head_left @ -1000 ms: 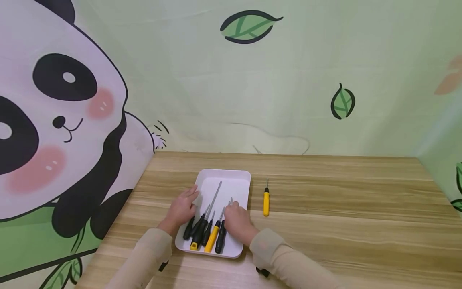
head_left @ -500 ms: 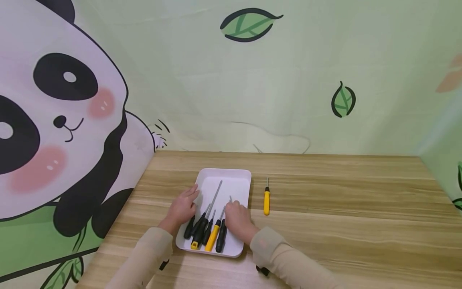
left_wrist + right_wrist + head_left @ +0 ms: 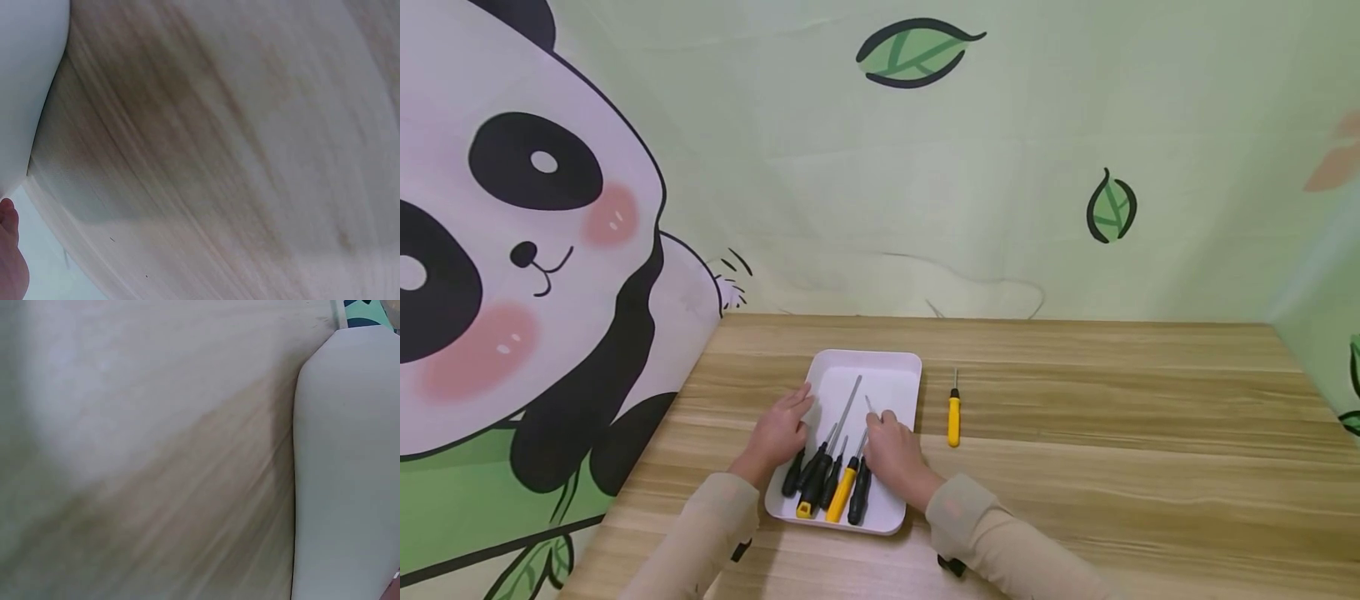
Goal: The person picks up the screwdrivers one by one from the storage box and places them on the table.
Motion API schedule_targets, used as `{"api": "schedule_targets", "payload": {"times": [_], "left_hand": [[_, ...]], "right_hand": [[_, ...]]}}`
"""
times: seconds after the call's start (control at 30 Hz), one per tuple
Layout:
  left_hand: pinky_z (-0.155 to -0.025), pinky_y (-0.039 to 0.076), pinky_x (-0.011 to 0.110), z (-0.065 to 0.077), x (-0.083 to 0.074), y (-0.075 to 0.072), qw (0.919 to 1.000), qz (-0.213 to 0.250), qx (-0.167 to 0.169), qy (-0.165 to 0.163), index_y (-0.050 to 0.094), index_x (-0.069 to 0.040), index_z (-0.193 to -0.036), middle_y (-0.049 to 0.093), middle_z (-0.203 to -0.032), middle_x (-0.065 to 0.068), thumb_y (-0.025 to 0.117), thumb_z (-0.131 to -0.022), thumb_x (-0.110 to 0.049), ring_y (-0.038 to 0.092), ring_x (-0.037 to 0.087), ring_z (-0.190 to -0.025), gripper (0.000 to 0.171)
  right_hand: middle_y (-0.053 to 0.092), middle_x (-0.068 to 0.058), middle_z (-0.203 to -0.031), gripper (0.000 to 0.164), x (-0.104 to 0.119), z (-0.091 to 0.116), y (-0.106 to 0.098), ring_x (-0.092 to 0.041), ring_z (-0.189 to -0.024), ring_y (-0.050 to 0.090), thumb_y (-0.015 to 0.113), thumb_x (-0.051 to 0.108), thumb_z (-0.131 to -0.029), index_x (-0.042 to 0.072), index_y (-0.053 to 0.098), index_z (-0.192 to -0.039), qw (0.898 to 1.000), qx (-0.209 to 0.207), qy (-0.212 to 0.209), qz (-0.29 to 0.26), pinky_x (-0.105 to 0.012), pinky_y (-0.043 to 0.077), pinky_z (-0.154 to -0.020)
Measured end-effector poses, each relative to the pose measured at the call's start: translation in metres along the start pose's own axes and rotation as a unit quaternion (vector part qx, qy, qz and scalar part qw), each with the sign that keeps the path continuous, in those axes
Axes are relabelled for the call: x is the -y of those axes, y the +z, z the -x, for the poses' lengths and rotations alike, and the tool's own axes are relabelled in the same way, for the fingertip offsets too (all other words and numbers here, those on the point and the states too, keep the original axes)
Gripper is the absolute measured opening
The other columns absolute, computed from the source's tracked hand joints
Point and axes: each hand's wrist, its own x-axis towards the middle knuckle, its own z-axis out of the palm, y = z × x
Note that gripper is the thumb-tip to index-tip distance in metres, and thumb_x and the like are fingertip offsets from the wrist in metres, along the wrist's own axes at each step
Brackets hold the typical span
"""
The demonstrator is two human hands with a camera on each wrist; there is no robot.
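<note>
A white tray [image 3: 887,375] lies on the table with several screwdrivers in it, handles toward the near end. My left hand [image 3: 775,433] holds its left rim, thumb on the inner side and fingers along the outside. Over the tray's right part, the curled fingers of my right hand [image 3: 891,454] grip a screwdriver [image 3: 869,404]; only a thin shaft shows, the handle being hidden. Just left of that hand lie a black-handled screwdriver [image 3: 859,496] and a yellow one [image 3: 841,496]. Each wrist view shows mostly table and tray wall [image 3: 28,75].
A yellow screwdriver [image 3: 953,421] lies on the wooden table [image 3: 1112,433] right of the tray, shaft pointing away. A wall cloth with a printed panda [image 3: 565,275] and leaves rises behind the table and on the left.
The shaft in my right hand has swung left, and its tip now shows farther left and a little farther away. That hand has shifted slightly. My left hand and the tray stay put.
</note>
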Motion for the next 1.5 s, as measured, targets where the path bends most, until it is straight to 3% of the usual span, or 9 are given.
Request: {"api": "schedule_targets", "payload": {"times": [0.27, 0.53, 0.77, 1.13, 1.5], "left_hand": [[-0.097, 0.037, 0.041, 0.001, 0.000, 0.001, 1.0000, 0.002, 0.001, -0.001, 0.053, -0.001, -0.121, 0.044, -0.135, 0.010, 0.050, -0.077, -0.008, 0.045, 0.028, -0.120, 0.045], [-0.097, 0.037, 0.041, 0.000, 0.002, 0.001, 1.0000, 0.001, -0.001, 0.000, 0.053, -0.002, -0.121, 0.044, -0.135, 0.010, 0.050, -0.077, -0.008, 0.045, 0.028, -0.120, 0.045], [-0.097, 0.037, 0.042, 0.000, 0.001, 0.001, 1.0000, 0.003, 0.002, -0.002, 0.053, -0.002, -0.122, 0.043, -0.135, 0.010, 0.050, -0.077, -0.009, 0.044, 0.029, -0.120, 0.045], [-0.096, 0.038, 0.042, 0.000, 0.002, 0.002, 0.9999, 0.003, -0.012, 0.008, 0.054, -0.001, -0.120, 0.045, -0.134, 0.011, 0.051, -0.076, -0.007, 0.046, 0.029, -0.119, 0.044], [-0.095, 0.038, 0.042, 0.000, 0.003, 0.003, 0.9999, 0.002, -0.011, 0.007, 0.054, -0.001, -0.120, 0.045, -0.134, 0.011, 0.052, -0.076, -0.008, 0.046, 0.030, -0.118, 0.044]], "right_hand": [[0.056, -0.009, -0.081, 0.030, -0.002, 0.003, -0.002, -0.014, -0.058, 0.054, 0.058, 0.009, -0.075, 0.001, 0.060, -0.103, 0.997, -0.060, -0.047, -0.018, -0.023, 0.048, -0.052], [0.056, -0.008, -0.083, 0.028, -0.006, 0.002, -0.008, -0.012, -0.061, 0.051, 0.059, 0.008, -0.076, 0.001, 0.058, -0.103, 0.990, -0.072, -0.038, -0.116, -0.021, 0.047, -0.056], [0.057, -0.008, -0.084, 0.029, -0.011, 0.000, -0.011, -0.012, -0.066, 0.052, 0.059, 0.005, -0.076, 0.000, 0.058, -0.105, 0.982, -0.087, -0.034, -0.164, -0.021, 0.049, -0.059], [0.056, -0.009, -0.087, 0.029, -0.019, 0.001, -0.019, -0.014, -0.072, 0.056, 0.058, 0.001, -0.076, -0.001, 0.058, -0.105, 0.972, -0.119, -0.057, -0.196, -0.022, 0.051, -0.065], [0.057, -0.010, -0.092, 0.031, -0.028, 0.004, -0.025, -0.015, -0.075, 0.058, 0.057, 0.001, -0.077, 0.000, 0.056, -0.108, 0.967, -0.119, -0.031, -0.222, -0.023, 0.052, -0.066]]}}
